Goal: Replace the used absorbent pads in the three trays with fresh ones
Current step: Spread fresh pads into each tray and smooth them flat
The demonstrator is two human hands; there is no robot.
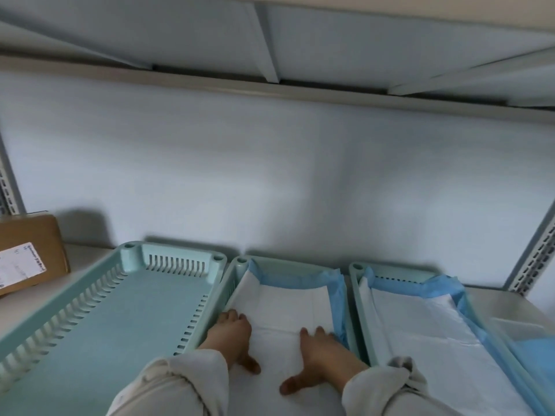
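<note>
Down in the middle tray [237, 267] both hands are flat on the pad [288, 307], palms down and fingers spread, not pinching anything. The left hand [232, 336] sits right against the tray's left wall with fingertips near the pad's folded-up edge, and the right hand [322, 352] is just inside the right wall where the blue backing [336, 298] curls up. Looks to me like they're smoothing a fresh pad into place, so this tray is about done. The right tray [357, 270] already has a white pad with blue edging [420, 319] in it too, though it's a bit rumpled. The one that's bare is the left tray [132, 310], no pad at all, sitting touching the middle one on the left hand's side. All three run lengthwise away from the person, toward the back wall [270, 175]. So I'd guess the next move goes leftward, and the left hand is the nearer one. Can't see a spare pad anywhere for sure, only a cardboard box [30, 250] at far left on the shelf [84, 256].
</note>
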